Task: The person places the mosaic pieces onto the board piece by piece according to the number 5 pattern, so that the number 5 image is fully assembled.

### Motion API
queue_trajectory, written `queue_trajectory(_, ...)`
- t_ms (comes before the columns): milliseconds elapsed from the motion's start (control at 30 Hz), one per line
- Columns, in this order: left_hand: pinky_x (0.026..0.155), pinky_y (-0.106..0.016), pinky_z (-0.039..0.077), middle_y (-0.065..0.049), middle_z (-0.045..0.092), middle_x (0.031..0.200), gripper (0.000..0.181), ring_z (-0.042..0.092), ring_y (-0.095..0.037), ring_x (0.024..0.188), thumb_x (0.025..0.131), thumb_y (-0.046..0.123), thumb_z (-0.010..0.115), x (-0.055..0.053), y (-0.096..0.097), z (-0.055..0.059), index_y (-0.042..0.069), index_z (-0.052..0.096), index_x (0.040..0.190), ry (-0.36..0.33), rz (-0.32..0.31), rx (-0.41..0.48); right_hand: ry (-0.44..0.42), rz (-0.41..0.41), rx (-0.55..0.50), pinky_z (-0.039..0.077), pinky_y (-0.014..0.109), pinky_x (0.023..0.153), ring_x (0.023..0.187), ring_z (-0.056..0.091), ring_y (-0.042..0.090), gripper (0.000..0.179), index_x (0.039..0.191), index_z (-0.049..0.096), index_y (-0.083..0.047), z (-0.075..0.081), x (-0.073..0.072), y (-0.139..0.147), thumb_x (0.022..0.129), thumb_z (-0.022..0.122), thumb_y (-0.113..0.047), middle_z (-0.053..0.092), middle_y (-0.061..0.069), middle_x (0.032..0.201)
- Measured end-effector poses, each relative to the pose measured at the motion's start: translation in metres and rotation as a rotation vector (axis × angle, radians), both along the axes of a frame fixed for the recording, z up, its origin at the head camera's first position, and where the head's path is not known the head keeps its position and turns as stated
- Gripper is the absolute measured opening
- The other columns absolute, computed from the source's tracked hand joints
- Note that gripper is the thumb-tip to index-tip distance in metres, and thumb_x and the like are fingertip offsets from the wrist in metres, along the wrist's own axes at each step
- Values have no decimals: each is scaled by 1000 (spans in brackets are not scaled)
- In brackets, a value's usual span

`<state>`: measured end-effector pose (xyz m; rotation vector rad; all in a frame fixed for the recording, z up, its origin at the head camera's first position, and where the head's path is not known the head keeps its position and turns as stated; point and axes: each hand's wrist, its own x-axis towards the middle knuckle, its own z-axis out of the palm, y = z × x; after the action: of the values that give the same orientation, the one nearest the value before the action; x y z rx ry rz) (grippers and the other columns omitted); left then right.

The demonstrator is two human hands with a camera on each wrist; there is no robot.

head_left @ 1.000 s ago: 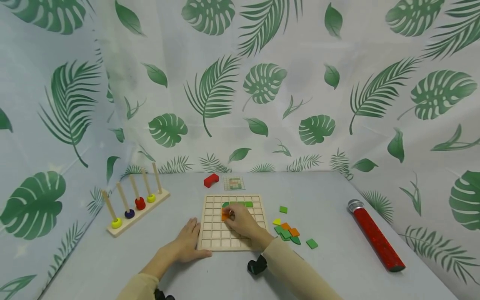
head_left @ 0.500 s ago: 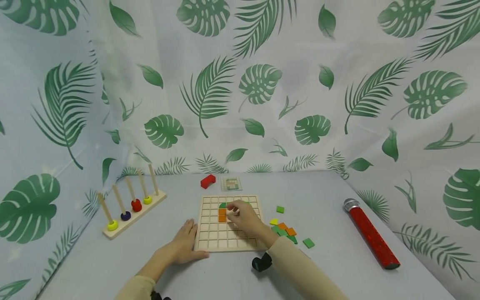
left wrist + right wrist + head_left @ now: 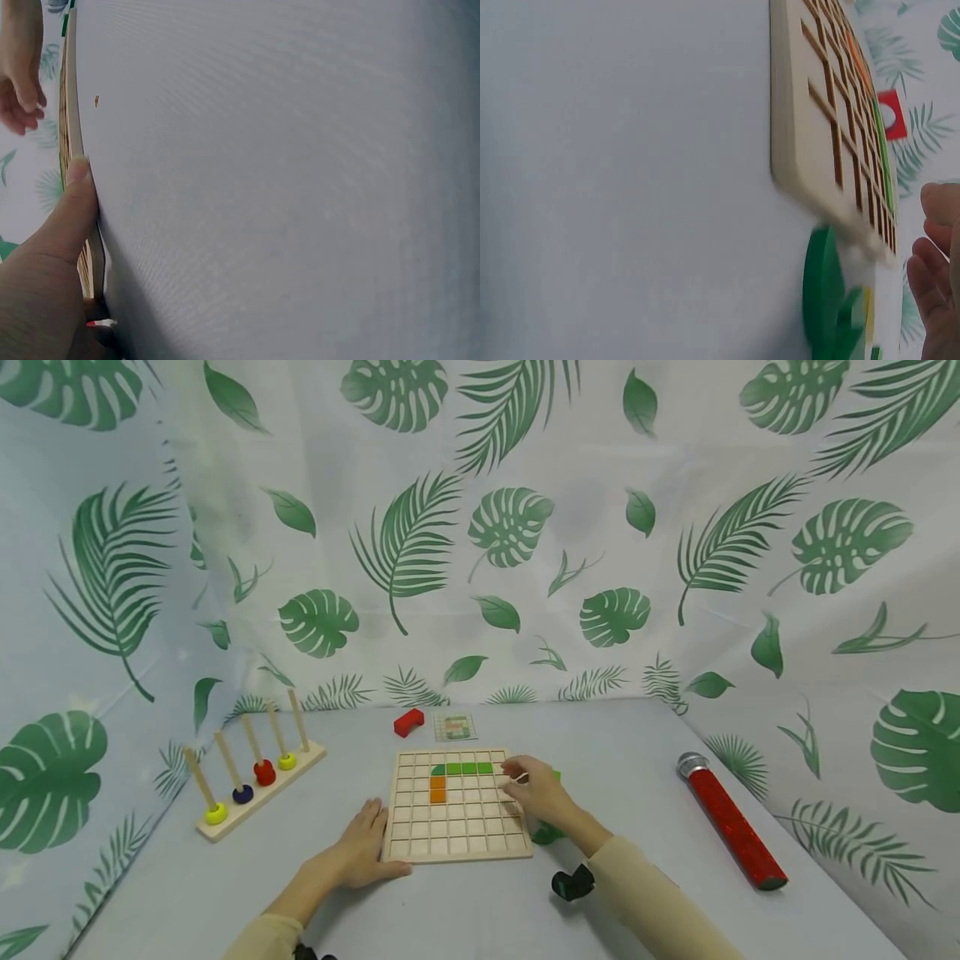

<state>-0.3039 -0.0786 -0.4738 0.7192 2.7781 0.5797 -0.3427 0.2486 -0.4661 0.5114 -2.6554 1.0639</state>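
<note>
leaf-print curtain (image 3: 525, 568), grey tabletop (image 3: 637, 760)

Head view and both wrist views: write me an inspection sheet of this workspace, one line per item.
Surface: grey table.
Job's things: square wooden grid board with green tiles and orange tiles set in it.
Clutter: loose green tiles, wooden peg rack with coloured rings, red block, pattern card, red tube.
Fingers: left hand rests flat at the board's edge; right hand loosely curled at its right side, holding nothing seen.
Cables: nothing seen.
Surroundings: leaf-print curtain.
</note>
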Motion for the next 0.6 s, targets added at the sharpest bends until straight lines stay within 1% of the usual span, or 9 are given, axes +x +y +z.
queue_trajectory(100, 112, -51, 15, -34, 14, 148, 104, 10, -44, 139, 78, 59, 66, 1, 1, 2, -14, 26, 141, -4, 3, 3, 21, -41, 13, 53, 35, 79, 91, 61, 24, 32, 112, 61, 2, -1, 6, 17, 82, 71, -1, 64, 11, 102)
queue_trajectory(200, 112, -52, 15, -34, 15, 148, 104, 11, -45, 139, 78, 59, 67, 2, 0, 1, -14, 26, 141, -2, 4, 8, -4, -80, 23, 52, 36, 81, 92, 61, 23, 33, 113, 61, 1, -2, 12, 34, 82, 72, -2, 64, 9, 102)
queue_trajectory(300, 112, -52, 15, -34, 14, 148, 105, 11, -44, 139, 78, 60, 66, 1, -1, -1, -14, 26, 141, -2, 4, 5, -47, -122, 27, 52, 37, 83, 94, 60, 23, 33, 114, 61, 0, -2, 18, 51, 83, 71, -5, 64, 9, 102)
queue_trajectory(400, 112, -51, 14, -33, 13, 149, 106, 10, -44, 139, 78, 61, 65, 0, -1, -3, -13, 25, 142, -5, 8, -5, -60, -161, 50, 52, 37, 83, 94, 60, 22, 33, 114, 61, -1, -3, 24, 69, 84, 71, -7, 64, 8, 102)
queue_trajectory(600, 112, -51, 14, -33, 13, 149, 106, 9, -44, 139, 78, 61, 65, 0, 0, -1, -14, 24, 142, -5, 11, -2, -27, -176, 60, 53, 38, 80, 89, 61, 21, 31, 112, 61, 1, -4, 39, 94, 83, 70, -5, 65, 10, 98)
